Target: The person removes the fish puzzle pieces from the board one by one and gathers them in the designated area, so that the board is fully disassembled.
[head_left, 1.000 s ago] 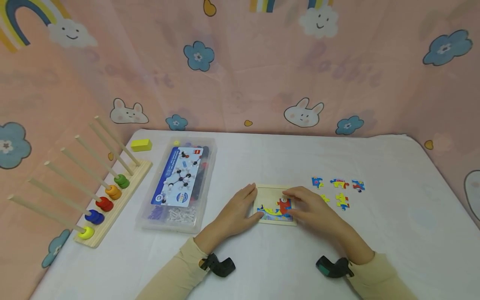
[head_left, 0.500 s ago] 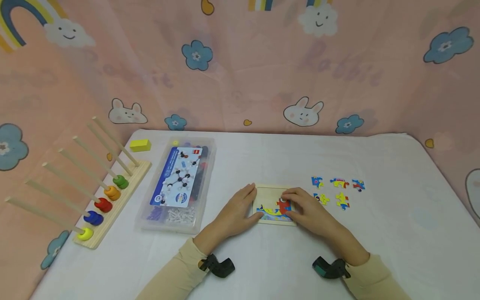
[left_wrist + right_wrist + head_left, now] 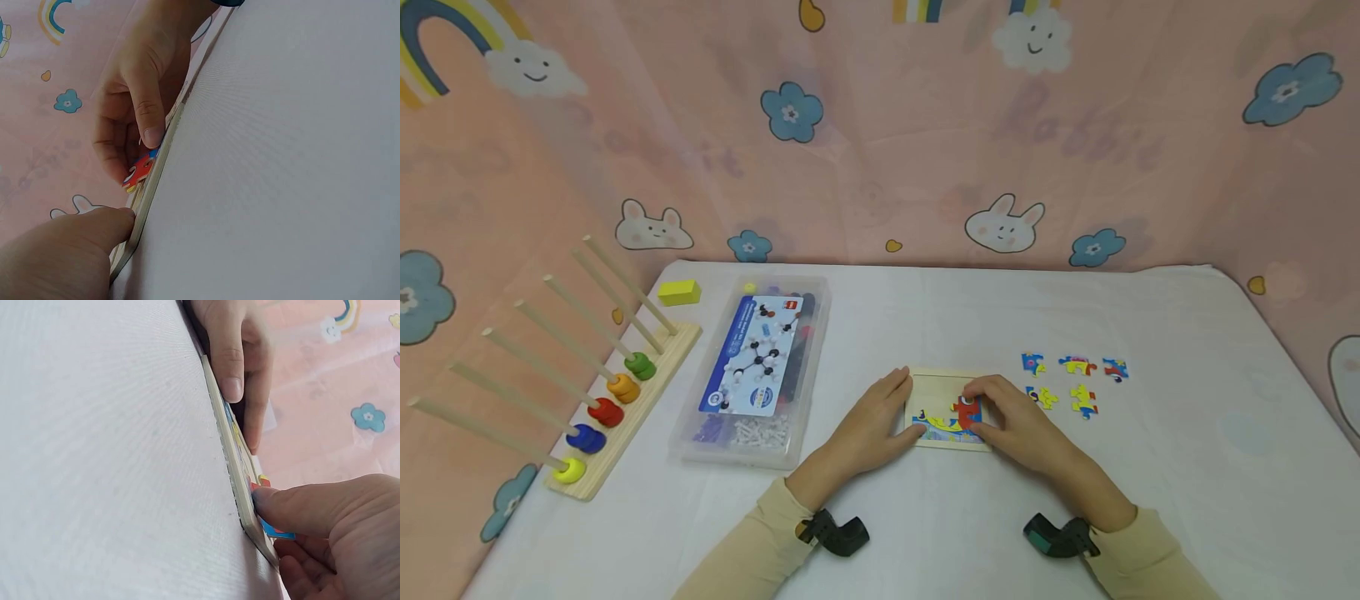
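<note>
A small wooden puzzle tray (image 3: 936,383) lies on the white table between both hands. Along its bottom sit joined pieces (image 3: 942,430) in blue and yellow. My left hand (image 3: 872,421) rests at the tray's left side, fingers extended along the edge and thumb at the lower left corner. At the right side, my right hand (image 3: 1030,425) pinches a red and blue puzzle piece (image 3: 967,412) between thumb and fingers. The left wrist view shows this puzzle piece (image 3: 141,169) tilted up from the tray. Its blue edge also shows beneath the right thumb (image 3: 275,503) in the right wrist view.
Several loose puzzle pieces (image 3: 1084,402) lie right of the tray. To the left stands a clear plastic case (image 3: 808,400) with a molecular model label. Farther left are a wooden peg rack (image 3: 647,387) with coloured rings and a yellow block (image 3: 679,292). A pink printed cloth (image 3: 880,150) hangs behind.
My right hand and wrist have shifted slightly left, uncovering more of a loose yellow piece. The left hand stays at the tray's side.
</note>
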`<state>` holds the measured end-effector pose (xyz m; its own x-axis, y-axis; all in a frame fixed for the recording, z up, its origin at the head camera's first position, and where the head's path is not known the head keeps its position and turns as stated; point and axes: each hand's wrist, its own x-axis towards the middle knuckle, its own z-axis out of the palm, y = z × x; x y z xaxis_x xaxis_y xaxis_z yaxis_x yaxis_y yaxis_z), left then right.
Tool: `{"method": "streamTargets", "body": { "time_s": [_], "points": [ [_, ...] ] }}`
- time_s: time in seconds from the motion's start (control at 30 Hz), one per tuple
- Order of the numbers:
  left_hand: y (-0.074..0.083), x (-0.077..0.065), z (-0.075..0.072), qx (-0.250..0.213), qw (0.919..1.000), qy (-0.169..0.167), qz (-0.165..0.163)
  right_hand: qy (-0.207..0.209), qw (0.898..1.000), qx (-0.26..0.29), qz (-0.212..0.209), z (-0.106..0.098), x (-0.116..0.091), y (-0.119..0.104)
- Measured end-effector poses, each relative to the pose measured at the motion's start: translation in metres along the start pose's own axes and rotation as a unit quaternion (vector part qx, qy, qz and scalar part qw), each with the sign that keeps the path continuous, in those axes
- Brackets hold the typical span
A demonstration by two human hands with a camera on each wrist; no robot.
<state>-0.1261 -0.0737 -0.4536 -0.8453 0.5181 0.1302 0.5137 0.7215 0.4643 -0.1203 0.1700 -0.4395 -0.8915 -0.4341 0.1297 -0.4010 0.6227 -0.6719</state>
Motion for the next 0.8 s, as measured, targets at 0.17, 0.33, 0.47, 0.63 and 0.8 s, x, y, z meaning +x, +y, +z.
{"method": "streamTargets", "body": {
  "time_s": [0.17,0.33,0.47,0.63,0.8],
  "points": [
    [-0.0001,-0.0006,0.0006,-0.001,1.0000,-0.001,-0.002,0.002,1.000,-0.019,-0.003,-0.0013,-0.0016,-0.0026],
    [-0.0003,-0.0004,0.0005,0.002,1.0000,-0.001,-0.001,0.011,0.999,-0.045,-0.006,-0.0023,-0.0020,-0.0038],
    [-0.0001,-0.0005,-0.0003,0.003,1.0000,0.000,-0.001,0.011,0.998,-0.058,0.000,-0.0026,-0.0018,-0.0038],
    [0.0003,-0.0005,-0.0010,0.002,1.0000,-0.001,0.000,0.015,0.999,-0.045,0.001,-0.0010,-0.0010,-0.0013],
    [-0.0007,-0.0002,0.0001,0.004,1.0000,-0.001,0.001,0.021,1.000,-0.021,-0.003,0.0003,-0.0007,0.0018]
  ]
}}
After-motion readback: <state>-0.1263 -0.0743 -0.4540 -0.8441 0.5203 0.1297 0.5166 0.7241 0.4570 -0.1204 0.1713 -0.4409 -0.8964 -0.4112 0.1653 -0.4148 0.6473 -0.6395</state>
